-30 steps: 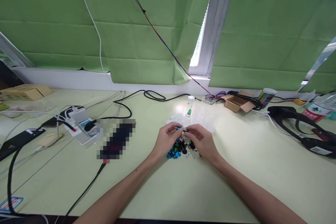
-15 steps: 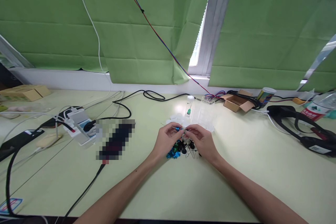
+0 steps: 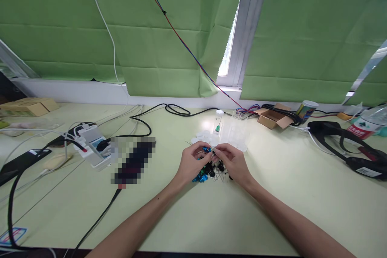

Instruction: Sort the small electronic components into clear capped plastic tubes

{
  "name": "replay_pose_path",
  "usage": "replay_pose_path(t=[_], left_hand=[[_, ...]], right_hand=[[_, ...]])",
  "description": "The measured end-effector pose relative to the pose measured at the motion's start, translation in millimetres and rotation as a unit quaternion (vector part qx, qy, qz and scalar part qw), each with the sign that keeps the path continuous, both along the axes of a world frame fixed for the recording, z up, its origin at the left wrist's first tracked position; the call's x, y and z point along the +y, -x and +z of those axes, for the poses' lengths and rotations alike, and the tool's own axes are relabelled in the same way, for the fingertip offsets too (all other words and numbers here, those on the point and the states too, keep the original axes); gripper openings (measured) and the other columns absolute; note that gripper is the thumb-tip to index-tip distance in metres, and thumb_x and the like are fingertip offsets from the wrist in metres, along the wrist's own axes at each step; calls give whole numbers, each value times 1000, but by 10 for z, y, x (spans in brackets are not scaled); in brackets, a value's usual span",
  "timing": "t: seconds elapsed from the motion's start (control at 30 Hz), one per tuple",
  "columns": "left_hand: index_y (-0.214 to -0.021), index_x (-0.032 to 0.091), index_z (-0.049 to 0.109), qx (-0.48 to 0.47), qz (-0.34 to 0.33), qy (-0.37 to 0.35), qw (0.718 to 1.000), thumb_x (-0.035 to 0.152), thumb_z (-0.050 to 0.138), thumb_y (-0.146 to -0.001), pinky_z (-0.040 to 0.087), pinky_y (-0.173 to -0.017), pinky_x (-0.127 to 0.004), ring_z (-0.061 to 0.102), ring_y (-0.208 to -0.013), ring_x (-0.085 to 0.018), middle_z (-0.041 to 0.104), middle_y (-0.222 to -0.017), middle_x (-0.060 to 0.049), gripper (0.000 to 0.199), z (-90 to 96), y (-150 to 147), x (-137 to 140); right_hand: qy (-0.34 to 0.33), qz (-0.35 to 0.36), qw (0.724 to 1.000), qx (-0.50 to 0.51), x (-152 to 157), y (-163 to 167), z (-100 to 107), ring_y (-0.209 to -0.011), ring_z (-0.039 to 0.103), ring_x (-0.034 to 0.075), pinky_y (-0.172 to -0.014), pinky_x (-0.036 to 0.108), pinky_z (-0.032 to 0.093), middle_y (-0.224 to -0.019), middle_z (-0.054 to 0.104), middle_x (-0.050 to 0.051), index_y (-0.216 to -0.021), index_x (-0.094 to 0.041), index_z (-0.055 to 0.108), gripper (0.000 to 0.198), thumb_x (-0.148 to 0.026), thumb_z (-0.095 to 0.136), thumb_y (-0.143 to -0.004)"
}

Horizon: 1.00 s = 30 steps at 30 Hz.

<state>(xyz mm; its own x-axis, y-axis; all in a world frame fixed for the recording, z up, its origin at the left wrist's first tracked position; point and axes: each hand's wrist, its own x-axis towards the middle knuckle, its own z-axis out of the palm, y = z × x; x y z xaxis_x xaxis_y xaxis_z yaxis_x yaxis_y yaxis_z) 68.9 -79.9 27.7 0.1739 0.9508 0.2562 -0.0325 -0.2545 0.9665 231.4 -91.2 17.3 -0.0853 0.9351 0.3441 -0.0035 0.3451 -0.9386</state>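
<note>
My left hand point(image 3: 191, 162) is closed in a pinch around a small shiny blue piece point(image 3: 207, 149). A thin metal pin sticks out to the left above its knuckles. My right hand point(image 3: 232, 162) meets it at the fingertips, thumb and index pressed together on something too small to make out. Under both hands lies a pile of small parts: blue pieces point(image 3: 200, 178), black round pieces point(image 3: 221, 167) and thin metal pins point(image 3: 219, 176). Just behind the hands are clear plastic containers point(image 3: 234, 131) and a small clear bottle with a white cap point(image 3: 219, 112) and a green-based needle point(image 3: 217, 128).
On the left are a power strip point(image 3: 93, 145), a blurred-out dark device point(image 3: 134, 163) and loose cables. An open cardboard box point(image 3: 273, 119), a can point(image 3: 306, 111), a black headset point(image 3: 347, 149) and a plastic bottle point(image 3: 363, 125) stand on the right.
The left thumb has shifted down slightly, leaving more of the blue piece showing between the fingers. Both hands stay together over the pile, and the surroundings look the same.
</note>
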Motion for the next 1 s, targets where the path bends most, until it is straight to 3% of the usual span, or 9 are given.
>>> replay_pose_path(t=[0.33,0.7,1.0], left_hand=[[-91,16,67,21,5,-12,1000,27,71,-77,54,-70,-27,63,-71,-14,67,-93,-5,18,-26,-8,-2],[-89,16,67,9,11,-19,1000,27,70,-79,54,-70,-26,62,-70,-12,65,-94,-4,15,-20,10,9],[-90,17,68,5,3,-22,1000,28,71,-79,54,-73,-28,63,-75,-14,65,-95,-5,16,-32,18,17]], right_hand=[[18,20,1000,15,27,-2,-34,-66,70,22,-66,36,59,-69,67,2,-89,-20,65,28,-48,63,-89],[3,64,998,16,0,-14,-22,-71,67,18,-68,33,58,-81,66,3,-98,-20,62,20,-36,67,-88],[1,56,998,15,21,-1,-33,-64,66,17,-61,33,57,-81,66,4,-99,-20,60,23,-41,63,-90]])
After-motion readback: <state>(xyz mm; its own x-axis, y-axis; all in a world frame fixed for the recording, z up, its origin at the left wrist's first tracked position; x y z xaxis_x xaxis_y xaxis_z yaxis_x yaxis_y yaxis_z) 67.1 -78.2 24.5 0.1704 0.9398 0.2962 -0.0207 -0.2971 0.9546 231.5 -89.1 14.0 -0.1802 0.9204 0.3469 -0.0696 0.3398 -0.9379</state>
